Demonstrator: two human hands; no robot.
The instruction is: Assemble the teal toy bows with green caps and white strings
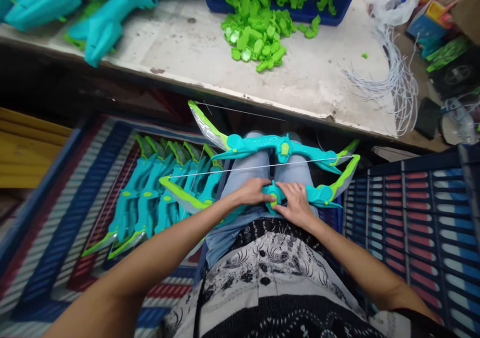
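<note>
Across my lap lies a turquoise and green toy bow (318,194) with a white string stretched between its tips. My left hand (255,192) grips it left of the middle, thumb on the green centre piece. From the other side my right hand (296,201) holds the same bow, its thumb also near that piece. A second toy bow (258,143) rests farther out on my knees, touched by neither hand. Its string runs toward the bench edge.
A white workbench (168,43) carries loose green plastic parts (262,40), a blue bin (341,13), turquoise bow bodies (105,23) and white strings (403,83). Several finished-looking bows (138,198) lie on a striped mat at left. A dark plastic crate (408,228) stands at right.
</note>
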